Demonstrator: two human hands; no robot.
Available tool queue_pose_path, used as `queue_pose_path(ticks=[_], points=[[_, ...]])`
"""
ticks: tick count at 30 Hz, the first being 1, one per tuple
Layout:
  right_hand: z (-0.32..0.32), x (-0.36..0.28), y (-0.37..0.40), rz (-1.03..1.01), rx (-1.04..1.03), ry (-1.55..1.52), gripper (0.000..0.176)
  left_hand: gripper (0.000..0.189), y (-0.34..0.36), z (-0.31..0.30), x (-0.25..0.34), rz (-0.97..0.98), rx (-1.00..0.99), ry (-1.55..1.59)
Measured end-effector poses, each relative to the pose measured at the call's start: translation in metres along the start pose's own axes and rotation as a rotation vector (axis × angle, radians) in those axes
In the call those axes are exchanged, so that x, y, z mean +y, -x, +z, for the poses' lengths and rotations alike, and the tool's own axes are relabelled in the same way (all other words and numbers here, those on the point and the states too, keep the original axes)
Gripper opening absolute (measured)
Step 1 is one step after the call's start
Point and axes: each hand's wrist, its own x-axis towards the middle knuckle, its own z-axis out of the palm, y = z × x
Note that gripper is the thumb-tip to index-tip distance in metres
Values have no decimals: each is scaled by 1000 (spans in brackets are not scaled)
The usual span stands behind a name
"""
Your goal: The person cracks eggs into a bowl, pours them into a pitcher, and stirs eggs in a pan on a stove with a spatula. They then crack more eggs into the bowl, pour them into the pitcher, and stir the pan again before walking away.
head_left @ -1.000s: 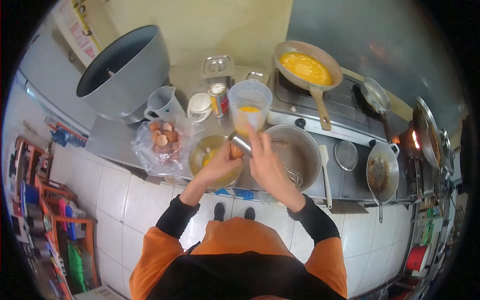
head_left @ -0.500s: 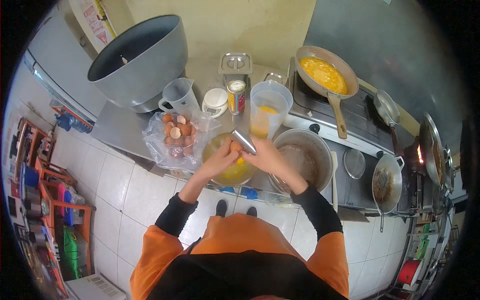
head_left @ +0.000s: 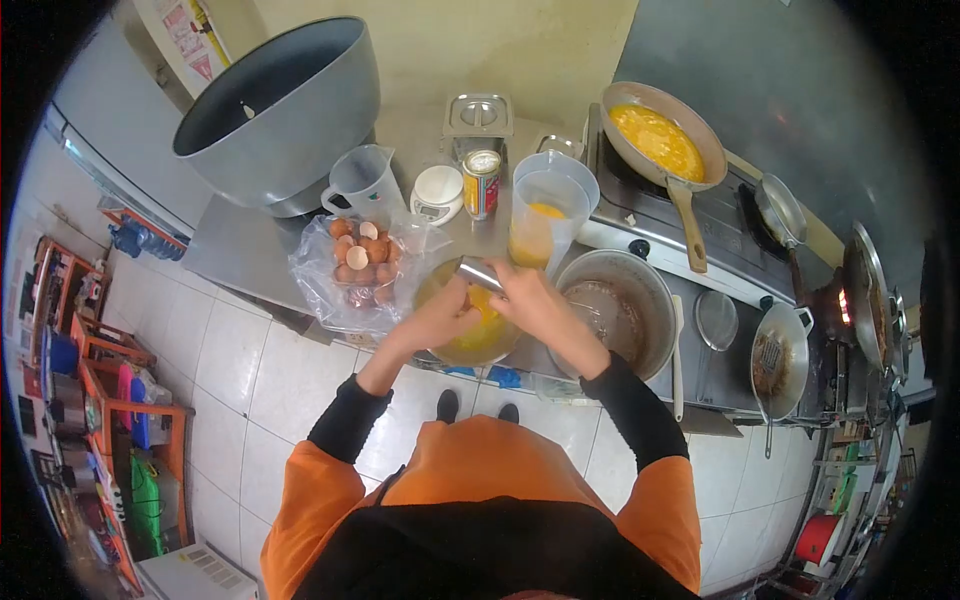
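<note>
My right hand (head_left: 530, 298) is closed around a silver metal cylinder (head_left: 480, 273), which tilts over a metal bowl (head_left: 437, 284). Beside it my left hand (head_left: 437, 322) has its fingers curled in over the same bowl; the brown egg seen there half a second ago is hidden by the fingers now. Yellow egg (head_left: 484, 330) lies in the bowl beneath both hands. To the left, a clear plastic bag (head_left: 315, 285) holds several brown eggshells (head_left: 357, 258). Behind the bowl stands a translucent jug (head_left: 545, 205) with yellow liquid inside.
At the back are a white scale (head_left: 437, 205), a can (head_left: 482, 190), an empty measuring jug (head_left: 365, 185) and a large grey vessel (head_left: 280, 110). A used pot (head_left: 660, 300) stands right of the bowl. On the stove (head_left: 720, 225), a frying pan (head_left: 715, 140) holds yellow egg mixture.
My hands have moved slightly, the left one turning so its fingers cover the egg. The metal cylinder tilts less steeply. The whole view has shifted a little.
</note>
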Motion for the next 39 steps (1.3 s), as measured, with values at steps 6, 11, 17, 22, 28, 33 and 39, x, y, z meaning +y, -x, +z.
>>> queue_pose_path(ticks=[6, 11, 17, 22, 28, 33, 39], points=[[4, -3, -2, -37, 64, 8, 49, 56, -6, 10, -19, 282, 277, -491], [0, -20, -10, -45, 160, -51, 46, 53, -6, 11, -17, 219, 451, 249], [-42, -53, -1, 64, 267, -159, 42, 46, -12, -59, -63, 34, 1057, -173], [-83, -53, 46, 155, 450, -28, 41, 47, 5, -53, -123, -271, 709, -1113], [-128, -40, 113, 428, 687, 1, 38, 38, -32, 33, 32, 355, 595, -503], [-140, -45, 144, 544, 697, -1, 38, 30, -107, 179, 85, 364, -452, -573], [-131, -36, 176, 586, 687, 30, 40, 24, -169, 328, -31, 485, -380, -649]])
